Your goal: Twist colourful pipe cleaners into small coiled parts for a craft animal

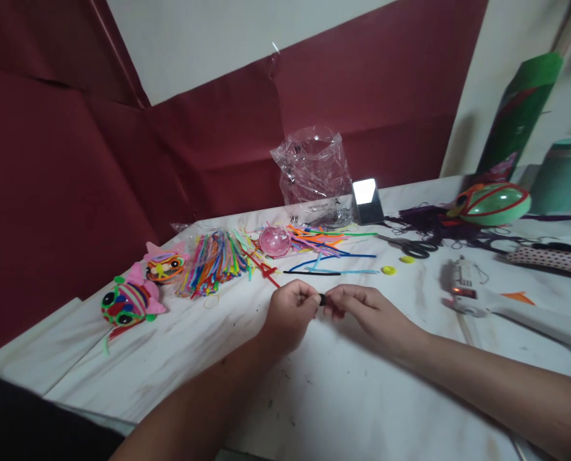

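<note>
Over the table my left hand [289, 314] is closed in a pinch, with thumb and forefinger on a small black piece [322, 299] whose kind is hard to make out. From the other side my right hand [365, 310] is also closed, its fingertips pressed together at that same piece. Just beyond the hands lie a black pipe cleaner [312, 273], a blue pipe cleaner [357, 256] and a bent red pipe cleaner [267, 271]. Two small yellow discs [388, 271] rest to their right.
Fish-like ornaments [127, 301] and bundled pipe cleaners [216, 262] lie left. A pink clear bowl [274, 242], plastic bag [314, 173] and phone [368, 201] are at the back. Scissors [410, 246], a glue gun [472, 301] and a green balloon-shaped ornament [499, 203] lie right.
</note>
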`<control>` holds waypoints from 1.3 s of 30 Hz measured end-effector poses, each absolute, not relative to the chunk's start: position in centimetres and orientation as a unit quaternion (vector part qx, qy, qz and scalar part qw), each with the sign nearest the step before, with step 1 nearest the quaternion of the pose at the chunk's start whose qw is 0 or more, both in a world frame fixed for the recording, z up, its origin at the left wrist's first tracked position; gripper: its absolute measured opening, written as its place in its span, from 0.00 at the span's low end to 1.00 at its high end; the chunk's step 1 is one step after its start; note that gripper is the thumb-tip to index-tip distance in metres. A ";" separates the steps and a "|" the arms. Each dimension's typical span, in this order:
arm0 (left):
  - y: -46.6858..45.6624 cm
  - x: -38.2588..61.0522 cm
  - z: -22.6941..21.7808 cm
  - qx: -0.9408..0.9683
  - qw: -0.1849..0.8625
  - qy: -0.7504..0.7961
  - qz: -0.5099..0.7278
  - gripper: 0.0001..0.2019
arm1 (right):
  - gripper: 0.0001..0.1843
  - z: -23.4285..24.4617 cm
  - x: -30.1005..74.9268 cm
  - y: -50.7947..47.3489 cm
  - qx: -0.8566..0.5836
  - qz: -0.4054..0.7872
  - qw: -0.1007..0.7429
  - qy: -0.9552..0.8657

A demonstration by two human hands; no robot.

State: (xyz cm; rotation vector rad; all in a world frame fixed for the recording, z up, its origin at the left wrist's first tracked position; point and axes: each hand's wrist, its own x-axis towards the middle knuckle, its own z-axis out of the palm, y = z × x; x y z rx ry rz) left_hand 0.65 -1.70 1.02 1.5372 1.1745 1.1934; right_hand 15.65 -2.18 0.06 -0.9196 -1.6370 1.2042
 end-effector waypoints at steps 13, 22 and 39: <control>-0.5 0.4 0.0 0.507 0.556 0.422 0.506 0.08 | 0.10 0.2 15.9 -1.7 -0.452 0.432 0.474 -0.620; -0.3 0.3 0.2 0.476 0.576 0.413 0.520 0.09 | 0.10 -0.1 15.8 -1.5 -0.417 0.449 0.479 -0.628; -0.9 0.6 0.2 0.469 0.658 0.381 0.450 0.10 | 0.07 -1.0 16.3 -1.8 -0.323 0.095 0.471 -0.815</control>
